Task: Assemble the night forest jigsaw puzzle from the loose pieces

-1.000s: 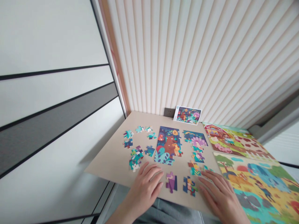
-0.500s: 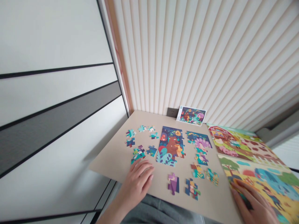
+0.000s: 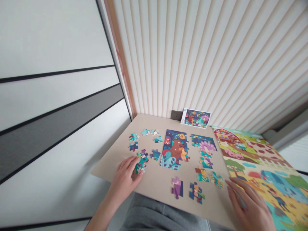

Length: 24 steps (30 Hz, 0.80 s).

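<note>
Puzzle pieces (image 3: 142, 161) in a heap likely need soft, slow touches, the left hand (image 3: 124, 176) beside them and right hand (image 3: 251, 205) both with thumb and fingers apart.

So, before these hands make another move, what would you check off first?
1. Picture card facing the person: ok, propped at the table's far edge.
2. Bear section and peacock section joined: not ok, a gap separates them.
3. Left hand at the teal puzzle cluster: ok, thumb and fingers around its near side.
4. Left hand's grip firm: cannot tell.
5. Right hand off the teal-and-yellow piece: cannot tell, fingertips are very close.
</note>
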{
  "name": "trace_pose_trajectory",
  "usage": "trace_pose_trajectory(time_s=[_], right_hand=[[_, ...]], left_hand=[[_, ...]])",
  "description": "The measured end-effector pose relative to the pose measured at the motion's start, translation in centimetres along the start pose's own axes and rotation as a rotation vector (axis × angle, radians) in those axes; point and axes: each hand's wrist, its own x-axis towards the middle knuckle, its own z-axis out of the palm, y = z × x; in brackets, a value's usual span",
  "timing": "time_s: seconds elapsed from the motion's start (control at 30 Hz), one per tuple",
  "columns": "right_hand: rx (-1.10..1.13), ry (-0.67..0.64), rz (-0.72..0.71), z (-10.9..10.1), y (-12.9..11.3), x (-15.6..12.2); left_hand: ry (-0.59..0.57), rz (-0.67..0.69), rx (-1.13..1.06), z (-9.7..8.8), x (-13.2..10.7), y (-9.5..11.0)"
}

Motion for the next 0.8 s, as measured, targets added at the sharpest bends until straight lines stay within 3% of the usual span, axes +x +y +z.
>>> trace_pose_trajectory(time_s=[0.13, 0.27, 0.5, 0.8], right_hand=[[0.139, -0.045, -0.159, 1.5, -3.5, 1.6], [0.161, -0.15, -0.249, 1.9, -5.2, 2.2], [0.193, -0.169, -0.135, 1.3, -6.0, 2.3], [0.176, -0.149, -0.048, 1.6, -6.1, 2.4]], left_hand=[[-0.001, -0.003, 0.009, 0.5, 0.6, -0.5], [-0.023, 0.005, -0.012, 0.7, 0.9, -0.7], [0.021, 0.047, -0.077, 1.0, 1.0, -0.9], [0.011, 0.228, -0.182, 0.2, 2.3, 2.3]])
